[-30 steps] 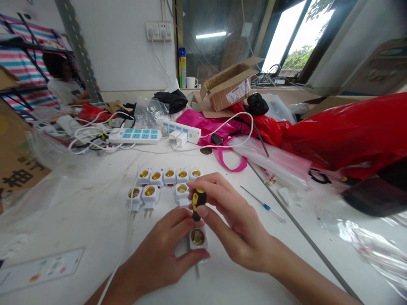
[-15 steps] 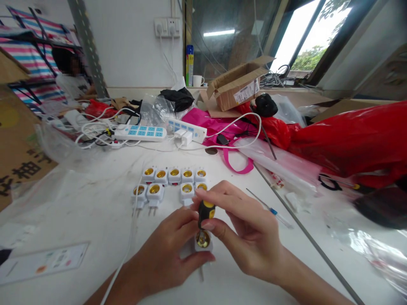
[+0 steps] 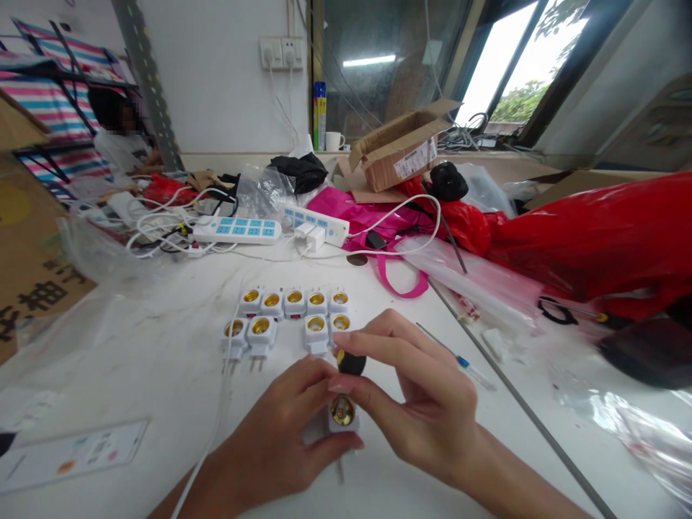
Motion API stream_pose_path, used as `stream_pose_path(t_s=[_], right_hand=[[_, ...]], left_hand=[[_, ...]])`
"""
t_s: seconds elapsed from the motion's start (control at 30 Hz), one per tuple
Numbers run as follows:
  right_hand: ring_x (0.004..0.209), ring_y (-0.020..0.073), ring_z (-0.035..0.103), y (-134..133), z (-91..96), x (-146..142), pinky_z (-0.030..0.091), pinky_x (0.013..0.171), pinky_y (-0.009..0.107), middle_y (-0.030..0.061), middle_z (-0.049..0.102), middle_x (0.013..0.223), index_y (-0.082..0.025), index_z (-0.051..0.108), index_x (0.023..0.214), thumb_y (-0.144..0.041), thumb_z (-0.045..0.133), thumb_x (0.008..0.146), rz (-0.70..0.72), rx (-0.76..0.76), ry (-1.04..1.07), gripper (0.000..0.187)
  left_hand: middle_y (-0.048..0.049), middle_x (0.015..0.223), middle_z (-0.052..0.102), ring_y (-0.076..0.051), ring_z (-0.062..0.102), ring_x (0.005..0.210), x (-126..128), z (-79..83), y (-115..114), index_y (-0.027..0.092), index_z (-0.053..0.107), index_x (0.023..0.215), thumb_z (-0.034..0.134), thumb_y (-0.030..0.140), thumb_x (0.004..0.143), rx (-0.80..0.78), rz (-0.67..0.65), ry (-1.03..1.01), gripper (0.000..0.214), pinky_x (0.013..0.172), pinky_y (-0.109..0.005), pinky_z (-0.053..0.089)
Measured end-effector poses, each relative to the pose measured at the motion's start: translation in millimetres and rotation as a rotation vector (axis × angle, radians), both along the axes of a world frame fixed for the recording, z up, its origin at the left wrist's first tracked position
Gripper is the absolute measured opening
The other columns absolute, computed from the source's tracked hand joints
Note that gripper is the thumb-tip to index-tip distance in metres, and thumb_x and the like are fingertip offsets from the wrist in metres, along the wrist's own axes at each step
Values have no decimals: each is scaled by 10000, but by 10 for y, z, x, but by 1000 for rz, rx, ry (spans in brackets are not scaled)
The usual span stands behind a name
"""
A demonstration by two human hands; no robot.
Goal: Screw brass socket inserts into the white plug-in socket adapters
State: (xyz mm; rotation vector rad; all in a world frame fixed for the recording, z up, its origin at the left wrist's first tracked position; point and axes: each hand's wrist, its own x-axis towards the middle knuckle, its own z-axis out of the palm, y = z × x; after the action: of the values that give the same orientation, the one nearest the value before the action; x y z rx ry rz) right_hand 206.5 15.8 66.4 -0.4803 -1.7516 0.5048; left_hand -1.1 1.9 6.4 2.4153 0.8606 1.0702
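Note:
My left hand is closed around a white plug-in lamp socket with a gold-coloured threaded inside, its opening facing up. In my right hand, a short black-and-yellow screwdriver is pinched between thumb and fingers, right above that socket. Its shaft is hidden, so I cannot tell whether the tip touches a screw. Beyond my hands stand two rows of similar lamp sockets, several of them showing their plug pins. A gap divides the front row.
Power strips and tangled white cables lie farther back. A thin screwdriver with a blue collar lies to the right. A white card is at left, and a red plastic bag bulges at right. A person sits far left.
The screwdriver has turned in my right fingers: its handle shows mostly black now instead of more yellow. My left hand keeps its hold on the socket, and the view has shifted slightly.

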Motion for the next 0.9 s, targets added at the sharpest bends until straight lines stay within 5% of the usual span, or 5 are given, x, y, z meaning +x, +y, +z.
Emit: stream_pose_path(t_s=[0.2, 0.37, 0.57, 0.73, 0.9], right_hand=[[1176, 250, 774, -15, 79, 35, 652, 1026, 395, 141, 802, 1292, -205, 674, 1504, 27, 673, 970, 181, -31, -97, 582], [1001, 244, 739, 15, 5, 36, 675, 821, 371, 101, 732, 1139, -258, 774, 1364, -138, 957, 860, -3, 81, -10, 550], [1116, 252, 776, 1, 7, 42, 660, 984, 427, 121, 807, 1258, -243, 680, 1516, 44, 704, 968, 126, -34, -19, 619], [992, 225, 736, -17, 10, 10, 672, 820, 347, 85, 734, 1149, -262, 774, 1397, -65, 936, 850, 1, 53, 10, 603], [1153, 236, 743, -12, 0, 27, 650, 1000, 386, 131, 772, 1273, -220, 664, 1551, 38, 658, 997, 111, -46, -45, 611]], left_hand=[[-74, 1378, 755, -368, 750, 1284, 8, 22, -20, 372, 557, 1455, 789, 304, 988, -4, 10, -2, 527, 1108, -556, 663], [-67, 1291, 774, -320, 778, 1200, -1, 6, -15, 339, 619, 1369, 813, 316, 979, -43, -15, -8, 436, 1066, -486, 684], [-72, 1201, 784, -304, 788, 1116, 4, 21, -20, 308, 650, 1306, 846, 290, 947, -3, 24, -2, 409, 990, -457, 707], [-51, 1165, 785, -285, 794, 1089, 18, 40, -2, 315, 647, 1262, 821, 327, 975, -44, -10, -17, 336, 953, -431, 713], [-72, 1210, 791, -300, 786, 1145, 16, 33, -15, 302, 638, 1327, 853, 324, 954, 21, 25, -5, 431, 995, -439, 701]])
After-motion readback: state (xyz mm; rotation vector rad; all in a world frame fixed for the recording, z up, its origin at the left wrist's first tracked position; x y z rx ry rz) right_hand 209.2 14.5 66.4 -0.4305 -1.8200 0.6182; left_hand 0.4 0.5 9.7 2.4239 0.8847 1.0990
